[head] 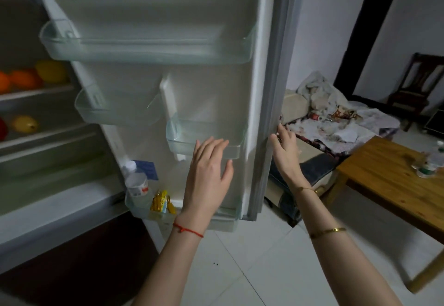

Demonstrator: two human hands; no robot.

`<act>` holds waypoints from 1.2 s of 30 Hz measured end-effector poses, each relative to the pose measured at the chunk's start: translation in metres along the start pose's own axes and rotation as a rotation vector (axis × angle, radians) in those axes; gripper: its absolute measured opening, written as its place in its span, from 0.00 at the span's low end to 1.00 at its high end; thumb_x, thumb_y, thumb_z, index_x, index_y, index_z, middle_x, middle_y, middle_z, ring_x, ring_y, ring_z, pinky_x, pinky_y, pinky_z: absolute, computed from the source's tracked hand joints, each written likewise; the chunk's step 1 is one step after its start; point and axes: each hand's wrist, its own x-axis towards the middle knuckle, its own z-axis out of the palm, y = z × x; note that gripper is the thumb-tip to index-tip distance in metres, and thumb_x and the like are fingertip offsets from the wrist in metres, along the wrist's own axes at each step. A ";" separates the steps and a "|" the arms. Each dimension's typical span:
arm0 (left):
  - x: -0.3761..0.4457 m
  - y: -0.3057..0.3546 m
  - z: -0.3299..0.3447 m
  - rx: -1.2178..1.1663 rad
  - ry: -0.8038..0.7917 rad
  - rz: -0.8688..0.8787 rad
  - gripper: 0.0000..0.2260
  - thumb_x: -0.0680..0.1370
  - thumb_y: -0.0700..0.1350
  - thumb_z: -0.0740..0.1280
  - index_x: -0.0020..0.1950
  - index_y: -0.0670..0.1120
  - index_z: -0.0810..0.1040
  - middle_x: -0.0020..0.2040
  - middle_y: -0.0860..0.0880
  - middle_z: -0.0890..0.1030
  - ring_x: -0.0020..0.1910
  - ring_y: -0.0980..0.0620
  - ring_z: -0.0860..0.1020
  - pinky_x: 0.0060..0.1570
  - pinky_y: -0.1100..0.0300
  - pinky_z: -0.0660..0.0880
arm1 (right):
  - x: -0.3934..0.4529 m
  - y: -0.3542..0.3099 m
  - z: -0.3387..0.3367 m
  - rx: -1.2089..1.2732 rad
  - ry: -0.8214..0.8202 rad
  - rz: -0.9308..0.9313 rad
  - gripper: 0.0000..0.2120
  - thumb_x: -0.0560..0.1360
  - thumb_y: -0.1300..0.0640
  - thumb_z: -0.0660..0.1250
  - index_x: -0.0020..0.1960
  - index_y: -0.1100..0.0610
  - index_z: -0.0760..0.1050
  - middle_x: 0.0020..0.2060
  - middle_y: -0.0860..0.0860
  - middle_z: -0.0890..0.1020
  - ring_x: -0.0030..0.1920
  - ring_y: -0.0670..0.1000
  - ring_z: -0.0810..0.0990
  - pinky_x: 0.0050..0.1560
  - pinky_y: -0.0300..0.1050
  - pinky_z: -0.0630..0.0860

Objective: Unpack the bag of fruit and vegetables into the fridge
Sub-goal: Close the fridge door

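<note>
Left hand [207,173] fingers spread against the fridge door [149,89]; right hand [284,149] fingers straight at its edge.

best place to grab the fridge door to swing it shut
Take the door by its free outer edge, coming from the right, where the right hand already touches it. That edge lies farthest from the hinge, is bare, and is narrow enough to wrap. The left hand can press flat on the inner panel, below the clear bins.
</note>
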 end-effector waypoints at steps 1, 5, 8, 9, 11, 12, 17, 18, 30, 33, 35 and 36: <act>-0.006 0.009 -0.001 0.002 0.015 0.002 0.19 0.78 0.42 0.64 0.70 0.42 0.71 0.68 0.46 0.74 0.71 0.49 0.68 0.77 0.51 0.53 | -0.006 0.000 -0.003 0.019 -0.009 -0.003 0.25 0.83 0.52 0.55 0.78 0.58 0.58 0.67 0.54 0.66 0.66 0.49 0.67 0.65 0.38 0.59; -0.035 0.046 -0.004 0.001 0.072 0.006 0.20 0.79 0.42 0.63 0.71 0.42 0.71 0.69 0.46 0.74 0.72 0.50 0.67 0.75 0.49 0.58 | -0.037 -0.002 -0.014 0.083 -0.056 -0.058 0.27 0.81 0.48 0.56 0.78 0.56 0.59 0.69 0.53 0.66 0.69 0.48 0.66 0.69 0.40 0.59; -0.059 0.067 -0.005 0.004 0.068 -0.016 0.20 0.78 0.42 0.63 0.71 0.43 0.71 0.69 0.48 0.73 0.71 0.51 0.68 0.74 0.52 0.60 | -0.065 -0.004 -0.020 0.094 -0.078 -0.087 0.32 0.77 0.42 0.54 0.77 0.55 0.60 0.67 0.55 0.68 0.69 0.52 0.67 0.73 0.52 0.63; -0.067 0.072 -0.006 0.005 0.060 -0.027 0.20 0.78 0.42 0.63 0.71 0.43 0.71 0.69 0.48 0.73 0.70 0.52 0.68 0.73 0.53 0.62 | -0.077 -0.005 -0.022 0.076 -0.080 -0.106 0.31 0.77 0.42 0.54 0.77 0.56 0.60 0.66 0.55 0.69 0.69 0.53 0.66 0.73 0.55 0.63; -0.081 0.082 -0.010 0.015 0.047 -0.052 0.21 0.78 0.42 0.64 0.71 0.44 0.70 0.69 0.49 0.73 0.69 0.53 0.69 0.71 0.57 0.64 | -0.100 -0.007 -0.025 0.049 -0.089 -0.157 0.30 0.78 0.45 0.55 0.77 0.57 0.60 0.63 0.54 0.69 0.67 0.53 0.66 0.71 0.53 0.64; -0.088 0.086 -0.012 0.021 0.045 -0.062 0.21 0.78 0.42 0.64 0.71 0.44 0.70 0.68 0.49 0.73 0.69 0.53 0.69 0.70 0.57 0.65 | -0.111 -0.008 -0.027 0.045 -0.094 -0.185 0.29 0.79 0.45 0.55 0.76 0.56 0.61 0.61 0.53 0.70 0.65 0.51 0.67 0.70 0.51 0.65; -0.118 0.099 -0.026 0.032 0.063 -0.115 0.21 0.78 0.42 0.64 0.71 0.45 0.71 0.67 0.50 0.74 0.67 0.54 0.70 0.68 0.55 0.68 | -0.157 -0.017 -0.035 0.088 -0.101 -0.357 0.18 0.81 0.52 0.57 0.70 0.54 0.69 0.59 0.48 0.75 0.61 0.45 0.69 0.65 0.41 0.66; -0.124 0.100 -0.030 0.039 0.070 -0.125 0.21 0.78 0.42 0.65 0.71 0.45 0.71 0.67 0.50 0.74 0.67 0.54 0.71 0.68 0.55 0.69 | -0.163 -0.019 -0.036 0.103 -0.108 -0.385 0.16 0.82 0.53 0.57 0.68 0.54 0.71 0.59 0.47 0.75 0.61 0.45 0.70 0.64 0.43 0.67; -0.189 0.090 -0.100 0.038 0.299 -0.306 0.22 0.79 0.38 0.64 0.72 0.45 0.69 0.64 0.49 0.75 0.64 0.57 0.73 0.65 0.67 0.68 | -0.224 -0.081 0.012 0.271 -0.413 -0.690 0.22 0.82 0.60 0.56 0.76 0.56 0.62 0.75 0.48 0.65 0.76 0.49 0.61 0.74 0.55 0.63; -0.207 0.079 -0.122 0.064 0.347 -0.322 0.21 0.79 0.37 0.65 0.72 0.45 0.70 0.63 0.49 0.75 0.62 0.57 0.74 0.63 0.68 0.69 | -0.241 -0.098 0.036 0.268 -0.505 -0.745 0.25 0.82 0.61 0.56 0.78 0.57 0.57 0.78 0.48 0.59 0.78 0.50 0.56 0.76 0.57 0.57; -0.220 0.066 -0.138 0.093 0.375 -0.339 0.20 0.79 0.38 0.65 0.71 0.45 0.71 0.63 0.49 0.75 0.61 0.57 0.74 0.63 0.66 0.70 | -0.253 -0.109 0.054 0.264 -0.558 -0.767 0.26 0.82 0.60 0.56 0.79 0.57 0.55 0.78 0.49 0.57 0.79 0.50 0.53 0.77 0.59 0.55; -0.226 0.059 -0.146 0.111 0.388 -0.350 0.19 0.79 0.39 0.65 0.71 0.45 0.72 0.62 0.49 0.75 0.61 0.57 0.75 0.62 0.64 0.71 | -0.259 -0.115 0.063 0.267 -0.581 -0.778 0.26 0.82 0.60 0.56 0.79 0.58 0.54 0.79 0.49 0.56 0.79 0.50 0.52 0.77 0.59 0.54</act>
